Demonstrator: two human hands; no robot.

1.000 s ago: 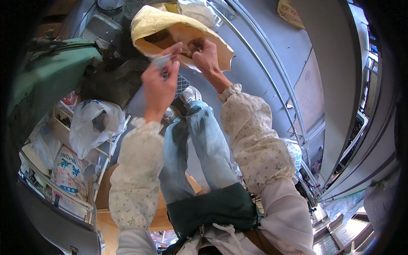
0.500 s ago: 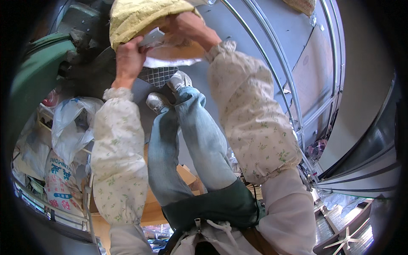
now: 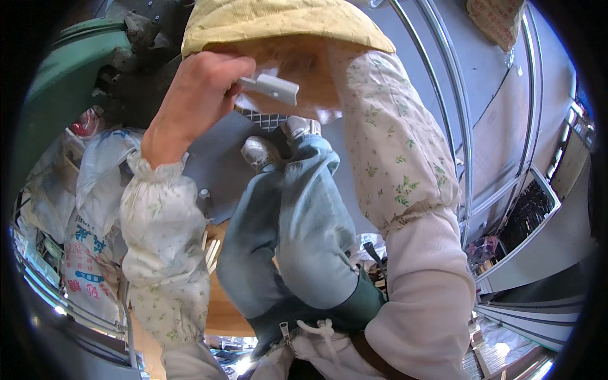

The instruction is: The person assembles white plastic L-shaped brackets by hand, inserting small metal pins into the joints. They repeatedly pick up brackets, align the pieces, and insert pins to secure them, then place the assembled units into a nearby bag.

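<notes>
A large yellow paper sack [image 3: 285, 22] hangs open toward me at the top, with clear plastic lining [image 3: 323, 116] at its mouth. My left hand [image 3: 199, 95] is closed at the sack's left rim. From its fingers sticks out a short whitish strip with a folded edge and a small hole [image 3: 278, 88]. My right arm, in a flowered sleeve cover [image 3: 402, 136], reaches into the sack's mouth. The right hand is hidden inside, so its fingers do not show. Brownish contents or inner paper appear behind the strip, too blurred to name.
A green bin [image 3: 69, 82] stands at the left, above plastic bags [image 3: 104, 164] and a printed white sack [image 3: 92, 269]. Curved metal rails [image 3: 453, 82] run down the right. Another paper sack [image 3: 497, 19] lies at upper right. A metal grid [image 3: 263, 120] is near my shoes.
My right hand has gone from the sack's mouth to deep inside it, out of sight. The sack's opening looks wider and nearer, and the whitish strip now points rightward.
</notes>
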